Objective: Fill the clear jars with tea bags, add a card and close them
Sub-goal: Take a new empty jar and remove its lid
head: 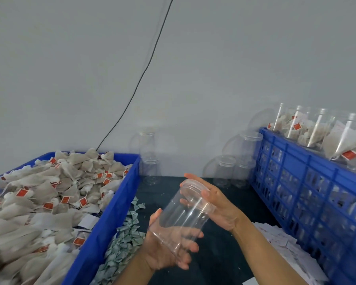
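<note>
An empty clear jar (185,214) with its clear lid (195,187) on top is tilted above the dark table. My left hand (167,249) cups the jar's base, fingers curled round it. My right hand (218,204) grips the lid end from the right. A blue bin (119,194) at left holds a heap of tea bags (39,202) with red tags. White cards (284,241) lie on the table at right.
A blue crate (308,182) at right carries filled jars (317,130). Several empty clear jars (226,171) stand at the back against the wall. Small green-white packets (123,239) are strewn beside the bin. A black cable (144,73) hangs down the wall.
</note>
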A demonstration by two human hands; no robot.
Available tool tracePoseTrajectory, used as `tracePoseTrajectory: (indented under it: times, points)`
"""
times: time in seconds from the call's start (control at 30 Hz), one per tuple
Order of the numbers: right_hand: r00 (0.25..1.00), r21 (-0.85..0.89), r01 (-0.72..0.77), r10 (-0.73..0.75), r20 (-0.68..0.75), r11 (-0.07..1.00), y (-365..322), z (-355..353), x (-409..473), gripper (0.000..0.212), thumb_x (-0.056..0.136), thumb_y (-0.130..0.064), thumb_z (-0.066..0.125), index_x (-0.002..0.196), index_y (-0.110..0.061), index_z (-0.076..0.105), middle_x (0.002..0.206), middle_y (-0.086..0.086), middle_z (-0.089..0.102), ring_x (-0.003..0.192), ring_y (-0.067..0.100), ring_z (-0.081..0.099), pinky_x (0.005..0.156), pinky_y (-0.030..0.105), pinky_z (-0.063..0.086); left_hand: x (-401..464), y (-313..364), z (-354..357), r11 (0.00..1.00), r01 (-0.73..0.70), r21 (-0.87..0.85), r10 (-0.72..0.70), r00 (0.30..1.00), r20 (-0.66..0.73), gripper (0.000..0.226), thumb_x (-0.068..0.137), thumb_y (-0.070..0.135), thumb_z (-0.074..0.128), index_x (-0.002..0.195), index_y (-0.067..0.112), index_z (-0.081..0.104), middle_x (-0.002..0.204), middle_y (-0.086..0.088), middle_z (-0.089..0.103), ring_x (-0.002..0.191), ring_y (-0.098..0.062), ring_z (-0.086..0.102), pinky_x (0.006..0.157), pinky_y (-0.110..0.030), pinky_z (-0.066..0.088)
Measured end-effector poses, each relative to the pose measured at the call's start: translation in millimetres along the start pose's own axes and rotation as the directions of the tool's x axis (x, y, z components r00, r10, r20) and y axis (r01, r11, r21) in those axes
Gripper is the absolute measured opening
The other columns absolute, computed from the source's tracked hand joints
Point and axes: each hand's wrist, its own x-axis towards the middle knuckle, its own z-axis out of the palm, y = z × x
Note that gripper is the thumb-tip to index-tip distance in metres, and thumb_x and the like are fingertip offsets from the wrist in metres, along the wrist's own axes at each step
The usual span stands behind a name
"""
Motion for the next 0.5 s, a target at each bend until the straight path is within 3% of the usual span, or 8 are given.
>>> tracePoseTrajectory:
  times: [0.1,0.17,0.2,0.27,0.33,0.4,0.5]
  points:
    - [1.0,0.11,-0.003,0.003,0.001,0.994,-1.2,-7.2,-0.6,0.073,0.078,-0.036,0.077,0.142,-0.019,0.048,0.141,0.012,0.051,0.132,0.029,0.046,0.111,0.051,0.035,1.9,-3.6,6.2,0.999,0.045,-0.014,-0.046,0.997,-0.066,0.092,0.077,0.066,0.063,0.133,-0.005,0.044,0.115,-0.022,0.065,0.096,-0.034,0.069,0.084,-0.042,0.057]
    - [0.995,0.148,-0.102,0.103,0.002,0.984,-14.0,-18.1,-2.6,0.066,0.084,-0.03,0.066,0.145,-0.026,0.042,0.147,0.01,0.045,0.135,0.029,0.043,0.112,0.055,0.032,-1.4,-2.7,10.7,0.973,0.029,0.228,0.043,0.952,-0.305,0.083,0.079,0.062,0.062,0.134,0.001,0.045,0.116,-0.018,0.065,0.098,-0.031,0.067,0.085,-0.041,0.056]
    - [0.985,0.063,-0.166,0.168,-0.035,0.984,-20.2,-22.3,-3.6,0.063,0.086,-0.035,0.063,0.145,-0.031,0.041,0.147,0.007,0.046,0.134,0.028,0.045,0.111,0.056,0.033,-2.6,-1.6,13.3,0.93,0.06,0.363,0.109,0.898,-0.426,0.079,0.079,0.055,0.065,0.134,0.002,0.043,0.117,-0.017,0.065,0.1,-0.032,0.067,0.086,-0.042,0.056]
    - [0.936,-0.305,-0.342,0.293,-0.196,0.889,-27.9,-23.6,-1.7,0.065,0.083,-0.061,0.057,0.142,-0.038,0.04,0.144,-0.002,0.047,0.129,0.021,0.048,0.106,0.051,0.041,-3.3,-2.4,16.6,0.751,0.209,0.626,0.296,0.741,-0.603,0.077,0.072,0.044,0.075,0.133,0.008,0.042,0.116,-0.012,0.067,0.101,-0.029,0.068,0.089,-0.045,0.056]
    - [0.893,-0.529,-0.449,0.337,-0.298,0.72,-30.4,-12.5,3.4,0.078,0.07,-0.078,0.046,0.137,-0.038,0.043,0.135,-0.009,0.051,0.12,0.016,0.054,0.096,0.041,0.05,-3.1,-3.7,23.7,0.447,0.417,0.791,0.529,0.59,-0.61,0.079,0.061,0.052,0.082,0.124,0.028,0.041,0.105,0.007,0.068,0.092,-0.013,0.069,0.084,-0.037,0.057]
    - [0.906,-0.561,-0.416,0.278,-0.318,0.716,-26.2,-0.3,8.0,0.075,0.066,-0.08,0.045,0.125,-0.035,0.054,0.122,-0.009,0.061,0.107,0.013,0.062,0.088,0.034,0.054,-2.0,-4.9,29.9,0.244,0.537,0.807,0.628,0.547,-0.554,0.08,0.055,0.067,0.076,0.115,0.044,0.03,0.095,0.017,0.064,0.082,0.0,0.064,0.076,-0.025,0.056]
    - [0.933,-0.586,-0.359,0.256,-0.254,0.727,-20.9,5.3,7.5,0.071,0.069,-0.086,0.046,0.125,-0.042,0.052,0.124,-0.011,0.058,0.11,0.01,0.059,0.087,0.027,0.049,-1.7,-8.6,28.1,0.187,0.599,0.779,0.64,0.527,-0.559,0.08,0.052,0.076,0.07,0.112,0.047,0.025,0.09,0.019,0.063,0.078,0.002,0.063,0.073,-0.025,0.056]
